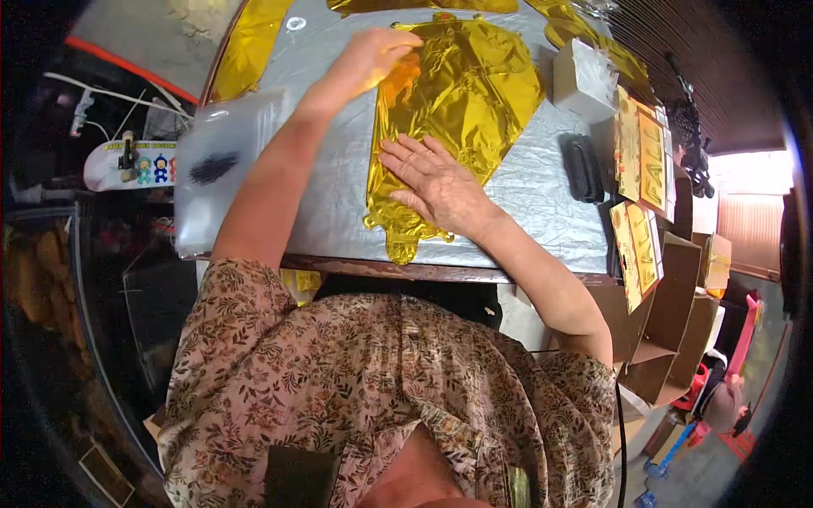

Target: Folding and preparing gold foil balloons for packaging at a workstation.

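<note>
A flat, shiny gold foil balloon lies on the silver-grey table cover, with small tabs along its outline and a narrow end towards me. My right hand rests flat on its lower part, fingers stretched out and pressing on the foil. At the balloon's upper left edge is my left hand, its fingers curled together in a pinch over the foil. Whatever sits between those fingertips is hidden. Orange reflections of the hand show in the foil below it.
More gold foil sheets lie along the table's far and left sides. A clear plastic bag drapes the left edge. On the right are a white box, a black case and printed yellow-orange boxes. Cardboard boxes stand beyond the right edge.
</note>
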The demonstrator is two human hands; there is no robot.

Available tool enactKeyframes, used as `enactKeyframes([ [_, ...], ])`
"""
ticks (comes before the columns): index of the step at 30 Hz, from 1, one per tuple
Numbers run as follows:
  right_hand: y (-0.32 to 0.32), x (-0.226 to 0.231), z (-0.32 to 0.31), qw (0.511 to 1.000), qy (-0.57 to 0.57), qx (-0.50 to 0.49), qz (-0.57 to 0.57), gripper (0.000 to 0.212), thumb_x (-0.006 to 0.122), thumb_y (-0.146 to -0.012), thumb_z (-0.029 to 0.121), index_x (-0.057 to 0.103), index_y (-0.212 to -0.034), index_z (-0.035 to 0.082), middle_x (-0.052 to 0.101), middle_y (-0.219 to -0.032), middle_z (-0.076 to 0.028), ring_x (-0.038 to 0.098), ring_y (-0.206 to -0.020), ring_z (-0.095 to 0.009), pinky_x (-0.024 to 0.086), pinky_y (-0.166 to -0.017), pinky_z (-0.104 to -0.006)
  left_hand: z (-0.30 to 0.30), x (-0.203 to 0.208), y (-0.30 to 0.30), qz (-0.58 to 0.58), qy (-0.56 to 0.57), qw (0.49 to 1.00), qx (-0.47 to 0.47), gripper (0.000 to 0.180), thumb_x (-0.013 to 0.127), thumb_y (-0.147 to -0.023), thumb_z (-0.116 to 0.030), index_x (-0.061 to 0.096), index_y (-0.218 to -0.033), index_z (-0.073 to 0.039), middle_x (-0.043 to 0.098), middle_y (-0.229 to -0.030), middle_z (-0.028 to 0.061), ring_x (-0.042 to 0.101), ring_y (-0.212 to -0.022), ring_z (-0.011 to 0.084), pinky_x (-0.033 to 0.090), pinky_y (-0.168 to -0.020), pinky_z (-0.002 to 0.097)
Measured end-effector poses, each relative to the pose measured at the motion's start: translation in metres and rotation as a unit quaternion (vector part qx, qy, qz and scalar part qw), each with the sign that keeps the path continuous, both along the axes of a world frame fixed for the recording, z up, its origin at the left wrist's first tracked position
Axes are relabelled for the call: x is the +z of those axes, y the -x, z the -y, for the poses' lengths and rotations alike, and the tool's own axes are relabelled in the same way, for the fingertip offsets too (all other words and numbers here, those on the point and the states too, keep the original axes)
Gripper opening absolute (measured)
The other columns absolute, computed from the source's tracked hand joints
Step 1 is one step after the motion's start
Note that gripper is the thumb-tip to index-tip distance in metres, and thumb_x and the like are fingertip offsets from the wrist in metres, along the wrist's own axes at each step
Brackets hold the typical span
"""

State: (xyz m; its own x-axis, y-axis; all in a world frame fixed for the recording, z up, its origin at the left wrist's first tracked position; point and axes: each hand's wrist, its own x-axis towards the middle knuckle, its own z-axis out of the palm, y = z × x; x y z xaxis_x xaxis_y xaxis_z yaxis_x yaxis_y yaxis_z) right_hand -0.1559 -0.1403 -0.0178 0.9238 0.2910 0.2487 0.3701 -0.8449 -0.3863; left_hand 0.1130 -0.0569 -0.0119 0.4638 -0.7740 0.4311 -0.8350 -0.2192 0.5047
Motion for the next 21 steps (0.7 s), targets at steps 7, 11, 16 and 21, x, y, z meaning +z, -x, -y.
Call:
enactKeyframes([
  [7, 0.001, 0.0, 0.0, 1.0, -0.02, 0.002, 0.01, 0.059, 0.063, -0.1, 0.034, 0.051, -0.15, 0.006, 0.048, -0.157, -0.012, 0.04, -0.149, -0.031, 0.029, -0.124, -0.0478, 0.043, -0.026, 0.002, 0.076, 0.036, 0.989, -0.123, 0.027, 0.07, -0.096, -0.017, 0.073, -0.121, -0.007, 0.073, -0.125, 0.0096, 0.066, -0.118, 0.0326, 0.053, -0.101, 0.042],
  [11, -0.002, 0.001, -0.004, 1.0, -0.012, 0.0, 0.001, 0.06, 0.064, -0.1, 0.035, 0.051, -0.15, 0.005, 0.049, -0.156, -0.013, 0.041, -0.149, -0.03, 0.028, -0.125, -0.0475, 0.042, -0.032, 0.006, 0.078, 0.059, 0.987, -0.126, 0.027, 0.068, -0.098, -0.02, 0.073, -0.12, -0.006, 0.072, -0.125, 0.0093, 0.064, -0.119, 0.0313, 0.052, -0.103, 0.0411],
  [16, 0.0, 0.002, -0.001, 0.999, -0.024, -0.006, 0.02, 0.058, 0.064, -0.1, 0.035, 0.053, -0.148, 0.005, 0.053, -0.153, -0.014, 0.044, -0.146, -0.031, 0.028, -0.125, -0.0473, 0.046, -0.032, 0.012, 0.071, 0.051, 0.989, -0.12, 0.029, 0.066, -0.099, -0.024, 0.072, -0.121, -0.005, 0.071, -0.127, 0.0093, 0.062, -0.122, 0.0298, 0.05, -0.105, 0.0407],
  [21, -0.013, 0.03, 0.027, 0.99, -0.078, -0.111, -0.032, 0.047, 0.06, -0.102, 0.025, 0.055, -0.144, 0.004, 0.055, -0.148, -0.019, 0.049, -0.142, -0.035, 0.032, -0.122, -0.048, 0.045, -0.04, 0.006, 0.07, 0.032, 0.99, -0.114, 0.033, 0.065, -0.1, -0.024, 0.069, -0.126, -0.005, 0.068, -0.132, 0.0108, 0.059, -0.127, 0.0307, 0.047, -0.11, 0.0403],
])
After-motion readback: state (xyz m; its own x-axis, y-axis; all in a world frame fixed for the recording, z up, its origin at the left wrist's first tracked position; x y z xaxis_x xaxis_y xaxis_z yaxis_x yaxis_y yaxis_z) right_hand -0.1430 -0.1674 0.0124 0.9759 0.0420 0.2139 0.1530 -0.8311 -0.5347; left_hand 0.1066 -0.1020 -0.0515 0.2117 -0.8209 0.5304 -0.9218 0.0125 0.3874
